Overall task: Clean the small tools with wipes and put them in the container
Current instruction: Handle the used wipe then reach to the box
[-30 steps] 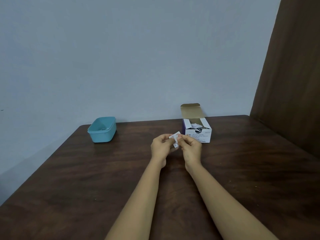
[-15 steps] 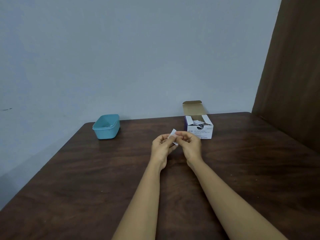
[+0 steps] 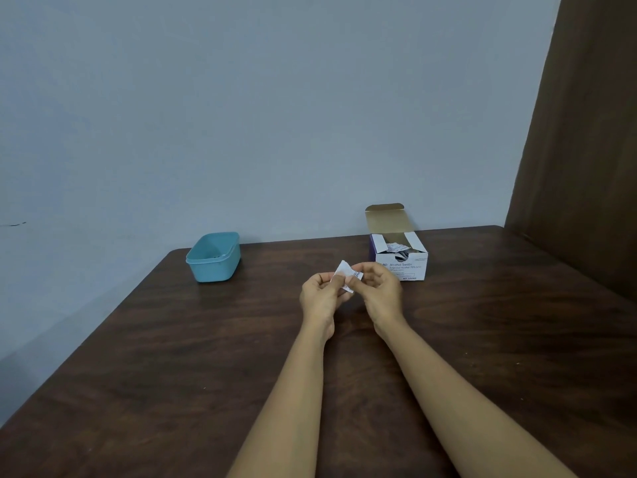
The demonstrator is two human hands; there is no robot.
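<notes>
A plain pale wall (image 3: 275, 115) backs a dark wooden table (image 3: 155, 357), with a brown panel (image 3: 586, 150) closing off the right side. Near the table's far edge, towards its left corner, stands a teal container (image 3: 213, 272); something small glints inside it, too small to identify. Further right along the same far edge sits an open alcohol swab box (image 3: 408, 267), lid flap upright, with loose sachets showing in its mouth.

Over the middle of the table, just in front of the box, both hands meet on one alcohol swab sachet (image 3: 345, 270); the left hand (image 3: 319, 300) pinches its left side between thumb and fingertips; the right hand (image 3: 382, 291) pinches its right side, the other fingers curled. The sachet sits tilted between them, clear of the table.

By my reading the task is in an early step: a wipe is out of the box and its sachet is being torn or peeled open; whether the seal has given is not clear. No small tools are visible on the table, so I cannot tell how many are cleaned; wiping and placing in the container look to be still ahead.
</notes>
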